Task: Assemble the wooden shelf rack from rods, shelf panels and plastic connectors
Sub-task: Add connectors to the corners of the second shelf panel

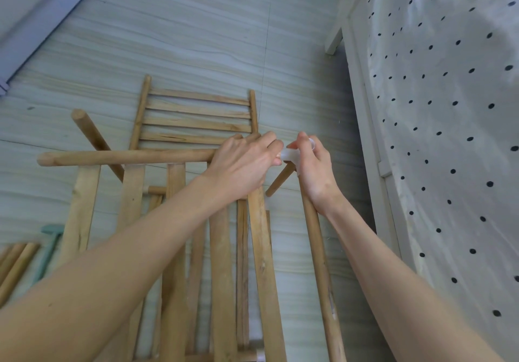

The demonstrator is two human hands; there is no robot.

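A slatted shelf panel (222, 263) leaned up nearest the person. Above it, the left hand (241, 165) curled around a horizontal rod (126, 158), while the right hand (314, 165) pinched a translucent plastic connector (290, 155) atop an upright rod (320, 249). Beyond, another shelf panel (196, 114) lay on the floor (196, 38).

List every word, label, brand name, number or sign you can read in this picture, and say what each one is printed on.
None: no readable text shows anywhere.
The wooden rods, slatted shelf panel and clear plastic connector carry no lettering.
The spotted cloth shows only dots, no writing.
The pale floor bears only streaks.
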